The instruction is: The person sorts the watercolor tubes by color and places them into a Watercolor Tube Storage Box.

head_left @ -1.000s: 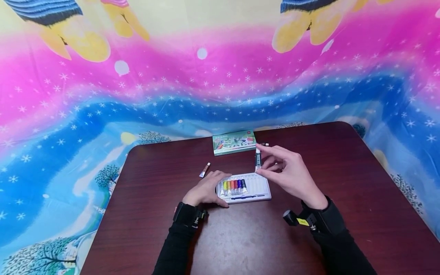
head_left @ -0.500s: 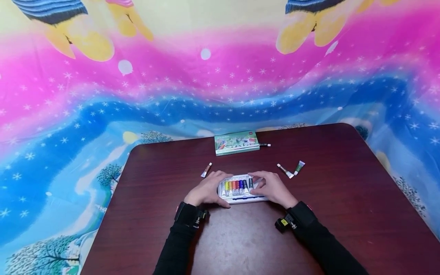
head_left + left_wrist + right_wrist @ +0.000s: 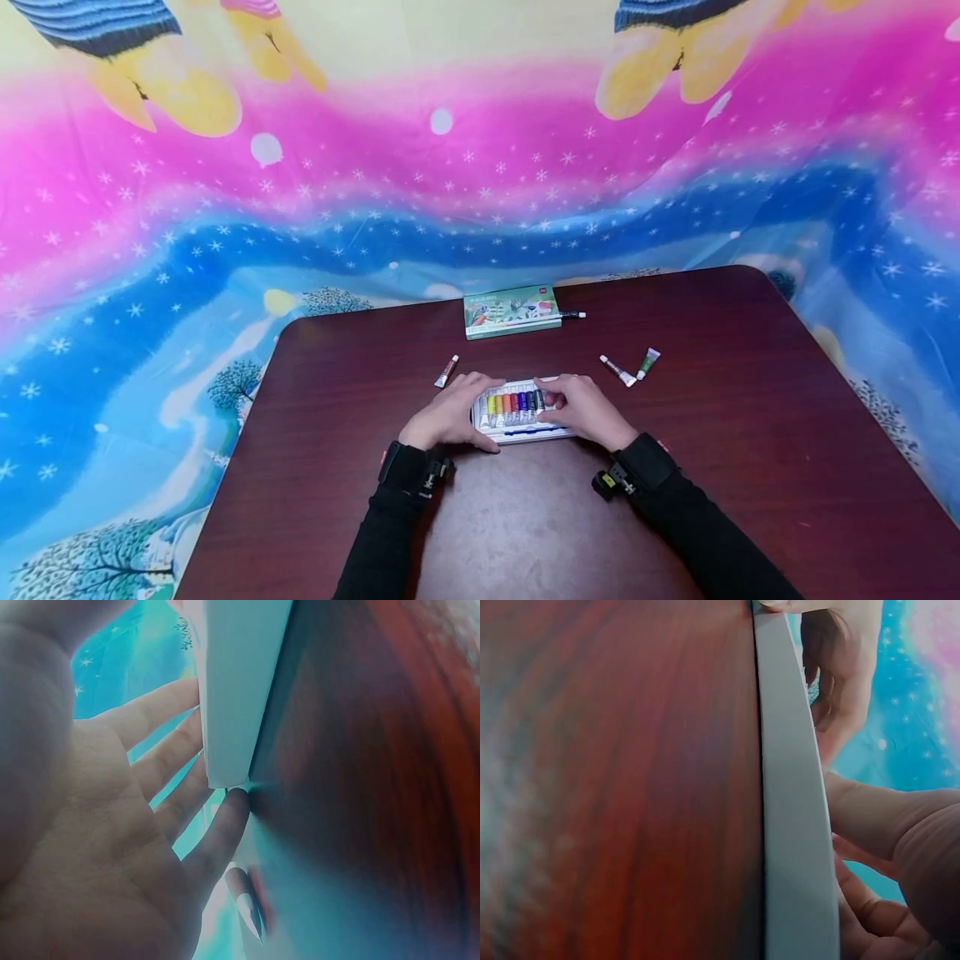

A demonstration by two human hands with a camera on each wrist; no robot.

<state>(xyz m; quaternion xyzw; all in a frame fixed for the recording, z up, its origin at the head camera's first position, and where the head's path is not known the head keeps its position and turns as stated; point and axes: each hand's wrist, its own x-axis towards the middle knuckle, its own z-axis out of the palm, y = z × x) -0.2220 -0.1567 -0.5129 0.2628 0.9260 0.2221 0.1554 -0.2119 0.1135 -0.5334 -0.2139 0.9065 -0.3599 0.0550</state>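
On my head view, the left hand [image 3: 446,417] grips the left end of the white tray [image 3: 525,438]; the right hand [image 3: 588,414] pinches a dark tube [image 3: 539,401] at the right of the coloured row [image 3: 512,404]. I read this step as seating that tube; next I'd want it let go and the green tube [image 3: 648,364], right on the surface [image 3: 495,517], fetched. Half a second ago a gap parted tube and row; it has closed.

On the left wrist view, I see fingers [image 3: 171,750] at the tray's far corner.

On the right wrist view, the tray's side hides the pinch.

Dark tube [image 3: 539,401] shifted left, now beside tube row [image 3: 511,405]
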